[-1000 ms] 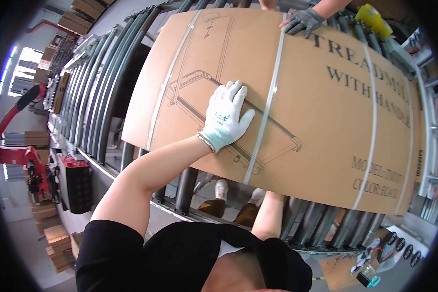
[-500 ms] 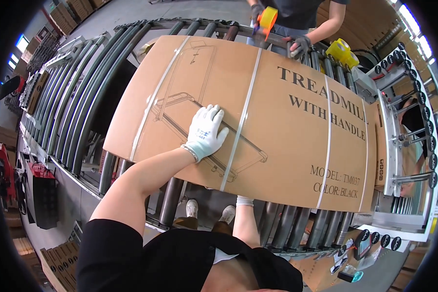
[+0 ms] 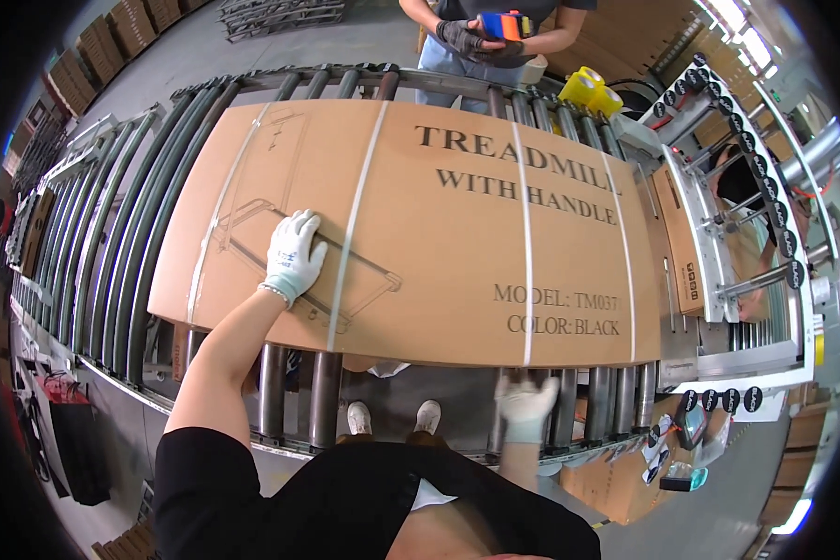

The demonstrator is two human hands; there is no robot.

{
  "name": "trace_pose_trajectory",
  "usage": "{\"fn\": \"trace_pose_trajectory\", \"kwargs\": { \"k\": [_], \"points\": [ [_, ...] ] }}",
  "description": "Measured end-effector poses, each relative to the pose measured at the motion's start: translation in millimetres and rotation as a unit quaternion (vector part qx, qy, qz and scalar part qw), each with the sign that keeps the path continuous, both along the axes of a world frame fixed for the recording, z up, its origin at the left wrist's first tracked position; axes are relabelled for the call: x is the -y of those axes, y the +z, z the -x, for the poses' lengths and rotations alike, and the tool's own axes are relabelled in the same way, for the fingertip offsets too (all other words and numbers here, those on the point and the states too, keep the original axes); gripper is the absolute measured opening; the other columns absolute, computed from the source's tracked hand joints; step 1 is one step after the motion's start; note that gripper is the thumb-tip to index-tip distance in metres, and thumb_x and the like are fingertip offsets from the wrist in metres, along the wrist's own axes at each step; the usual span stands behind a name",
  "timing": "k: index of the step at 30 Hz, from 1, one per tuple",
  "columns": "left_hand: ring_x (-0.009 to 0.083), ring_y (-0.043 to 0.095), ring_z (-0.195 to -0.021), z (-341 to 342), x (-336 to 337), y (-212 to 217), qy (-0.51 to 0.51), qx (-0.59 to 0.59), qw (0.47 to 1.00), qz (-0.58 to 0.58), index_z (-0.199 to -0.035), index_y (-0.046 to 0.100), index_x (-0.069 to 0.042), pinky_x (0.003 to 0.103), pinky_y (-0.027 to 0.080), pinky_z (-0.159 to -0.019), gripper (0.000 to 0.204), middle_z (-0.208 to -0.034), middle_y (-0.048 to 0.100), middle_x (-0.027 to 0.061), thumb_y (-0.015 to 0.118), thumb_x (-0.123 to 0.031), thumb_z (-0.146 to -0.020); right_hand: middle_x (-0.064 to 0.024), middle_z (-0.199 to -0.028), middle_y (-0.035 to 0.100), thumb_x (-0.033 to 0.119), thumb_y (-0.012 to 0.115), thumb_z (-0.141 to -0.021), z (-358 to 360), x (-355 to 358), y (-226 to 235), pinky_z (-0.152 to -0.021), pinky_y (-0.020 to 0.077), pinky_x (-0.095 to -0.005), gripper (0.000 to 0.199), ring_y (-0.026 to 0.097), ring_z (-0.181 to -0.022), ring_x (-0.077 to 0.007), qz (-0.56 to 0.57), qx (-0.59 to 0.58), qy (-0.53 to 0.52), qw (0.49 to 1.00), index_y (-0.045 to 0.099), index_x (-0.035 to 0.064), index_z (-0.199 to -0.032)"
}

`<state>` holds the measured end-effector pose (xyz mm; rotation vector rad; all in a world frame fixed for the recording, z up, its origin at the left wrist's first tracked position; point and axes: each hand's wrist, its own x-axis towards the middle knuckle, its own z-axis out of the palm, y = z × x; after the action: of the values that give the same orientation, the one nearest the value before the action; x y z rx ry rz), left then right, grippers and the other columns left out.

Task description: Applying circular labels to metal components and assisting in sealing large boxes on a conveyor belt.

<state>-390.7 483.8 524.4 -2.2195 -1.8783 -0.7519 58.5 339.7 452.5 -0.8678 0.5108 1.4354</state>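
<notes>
A large brown carton (image 3: 420, 252) lies flat on a roller conveyor, bound by several white straps and printed with a line drawing of a treadmill. My left hand (image 3: 294, 254), in a white glove, rests on the carton's top over that drawing, fingers stretched and holding nothing. Just off the carton's near edge is my right hand (image 3: 526, 403), also gloved in white and blurred by motion. Its thumb looks apart from the fingers, and I see nothing in it. Across the carton, a co-worker's dark-gloved hands (image 3: 467, 39) hold an orange and blue tape dispenser (image 3: 506, 26).
Bare rollers (image 3: 126, 252) stretch to the left. Yellow tape rolls (image 3: 588, 91) sit by the far rail. A metal frame machine (image 3: 719, 233) stands at the right, with another carton (image 3: 677, 233) in it. An open box (image 3: 616, 481) with small items is at lower right.
The carton now sits further left and straighter in view, my left hand still on the same spot. My right hand has come out from under its near edge. The co-worker's hands have come together.
</notes>
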Motion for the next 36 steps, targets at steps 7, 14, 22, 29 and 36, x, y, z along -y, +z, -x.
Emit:
{"fn": "trace_pose_trajectory", "kwargs": {
  "k": [7, 14, 22, 29, 36],
  "points": [
    [0.0357, 0.046, -0.121, -11, -3, 7, 0.017, -0.039, 0.999, -0.007, -0.115, 0.055, -0.005, 0.044, 0.035, -0.103, 0.040, -0.125, 0.053, 0.0148, 0.062, -0.016, -0.078, -0.0028, -0.144, 0.036, 0.083, 0.039, -0.076, -76, -50, 7, -0.091, 0.0347, -0.0478, 0.091, 0.037, -0.123, -0.0262, 0.059, 0.401, 0.108, 0.908, 0.026, 0.0253, -0.146],
    [0.0365, 0.055, -0.098, -101, 16, 15, 0.124, -0.076, 0.989, 0.020, -0.102, 0.055, -0.001, 0.047, 0.043, -0.086, 0.031, -0.106, 0.057, 0.0206, 0.059, -0.022, -0.080, -0.0137, -0.141, 0.037, 0.087, 0.040, -0.072, -95, -38, -4, -0.101, 0.0339, -0.0500, 0.103, 0.038, -0.124, -0.0345, 0.040, 0.368, 0.210, 0.905, 0.027, 0.0152, -0.145],
    [0.0391, 0.039, -0.128, -236, 59, 1, -0.045, -0.068, 0.995, 0.049, -0.125, 0.049, 0.006, 0.048, 0.027, -0.108, 0.061, -0.134, 0.045, 0.0246, 0.057, -0.038, -0.084, -0.0182, -0.139, 0.038, 0.088, 0.042, -0.068, -98, -34, 0, -0.096, 0.0390, -0.0484, 0.110, 0.045, -0.118, -0.0374, 0.076, 0.376, 0.270, 0.883, 0.028, 0.0101, -0.145],
    [0.0416, 0.041, -0.124, -248, 58, -10, -0.026, -0.029, 0.999, 0.006, -0.121, 0.051, 0.004, 0.050, 0.028, -0.106, 0.055, -0.130, 0.049, 0.0241, 0.062, -0.033, -0.082, -0.0201, -0.129, 0.047, 0.086, 0.044, -0.069, -110, -36, 0, -0.091, 0.0425, -0.0466, 0.107, 0.050, -0.112, -0.0360, 0.091, 0.370, 0.349, 0.856, 0.036, 0.0068, -0.140],
    [0.0415, 0.041, -0.123, -281, 81, -11, -0.103, -0.006, 0.995, 0.004, -0.116, 0.053, 0.003, 0.051, 0.028, -0.106, 0.053, -0.126, 0.050, 0.0241, 0.063, -0.034, -0.080, -0.0164, -0.124, 0.055, 0.077, 0.050, -0.076, -127, -46, -61, -0.089, 0.0459, -0.0433, 0.099, 0.056, -0.107, -0.0333, 0.036, 0.381, 0.281, 0.880, 0.044, -0.0024, -0.134]
  ]
}}
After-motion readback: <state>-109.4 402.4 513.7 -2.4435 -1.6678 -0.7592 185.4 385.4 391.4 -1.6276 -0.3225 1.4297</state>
